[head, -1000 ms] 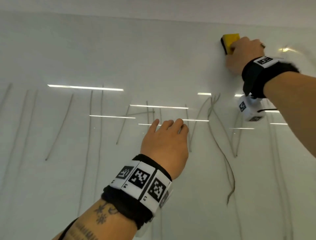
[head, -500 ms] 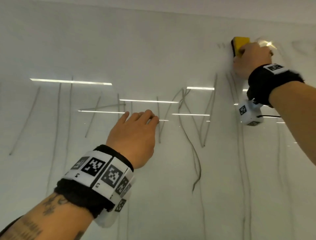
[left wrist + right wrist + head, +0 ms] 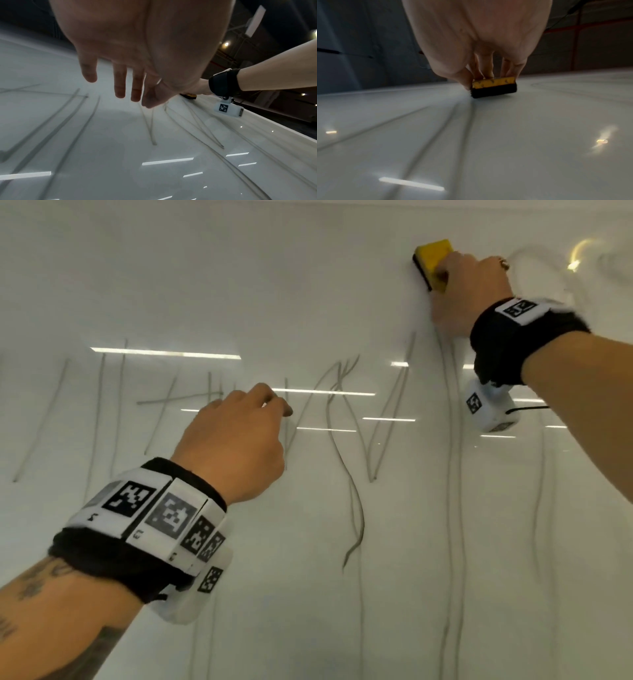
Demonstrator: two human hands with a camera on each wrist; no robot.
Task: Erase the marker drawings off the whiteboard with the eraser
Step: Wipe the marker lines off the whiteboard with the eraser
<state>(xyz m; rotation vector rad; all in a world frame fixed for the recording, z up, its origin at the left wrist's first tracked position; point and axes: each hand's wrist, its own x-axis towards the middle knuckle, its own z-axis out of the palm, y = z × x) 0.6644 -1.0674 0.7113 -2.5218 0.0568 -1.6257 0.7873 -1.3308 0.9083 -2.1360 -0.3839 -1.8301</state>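
Yellow-backed, black-felted block eraser (image 3: 432, 263) pressed to the glossy whiteboard (image 3: 239, 285), gripped in my right hand (image 3: 471, 290); grey marker strokes (image 3: 352, 474) run below it. Left wrist view: my left hand (image 3: 137, 54) hovers, fingers (image 3: 120, 83) relaxed, holding nothing. Right wrist view: fingertips (image 3: 489, 71) clamp the eraser.

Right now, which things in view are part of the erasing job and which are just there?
Part of the job:
- eraser, gripped by the right hand, felt on the whiteboard
- marker lines, mostly unerased

Just there:
- left hand, fingers straight near the board, holding nothing
- wristbands
- ceiling-light reflections
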